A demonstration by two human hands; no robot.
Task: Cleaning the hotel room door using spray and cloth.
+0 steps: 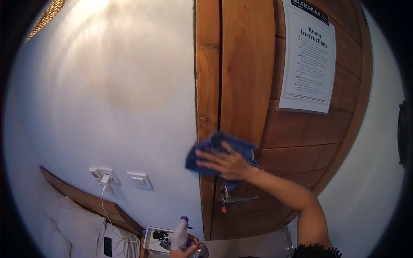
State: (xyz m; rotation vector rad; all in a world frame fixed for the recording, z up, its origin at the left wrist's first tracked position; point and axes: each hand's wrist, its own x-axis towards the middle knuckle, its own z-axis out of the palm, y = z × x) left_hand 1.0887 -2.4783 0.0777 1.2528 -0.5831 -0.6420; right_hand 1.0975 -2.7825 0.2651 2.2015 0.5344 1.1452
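My right hand (228, 165) presses a blue cloth (244, 147) against the wooden door (245, 64) and its frame, just above the door handle (243, 199). The fingers are spread over the cloth, which bunches beneath the palm and looks slightly blurred. Part of the handle area is covered by cloth and wrist. A key with a red tip (223, 210) hangs below the lock. Low in the view, my left hand (186, 251) is wrapped round a spray bottle (179, 235) with a purple trigger head. The bottle's lower part is cut off by the picture's edge.
A white wall (142, 107) bears a light switch (140, 181) and an outlet with a plugged-in charger (106, 178). Below are a bed with pillows (81, 217), a black phone (107, 247) and a white tray (150, 232) of small items. A printed sheet (307, 64) hangs on the door.
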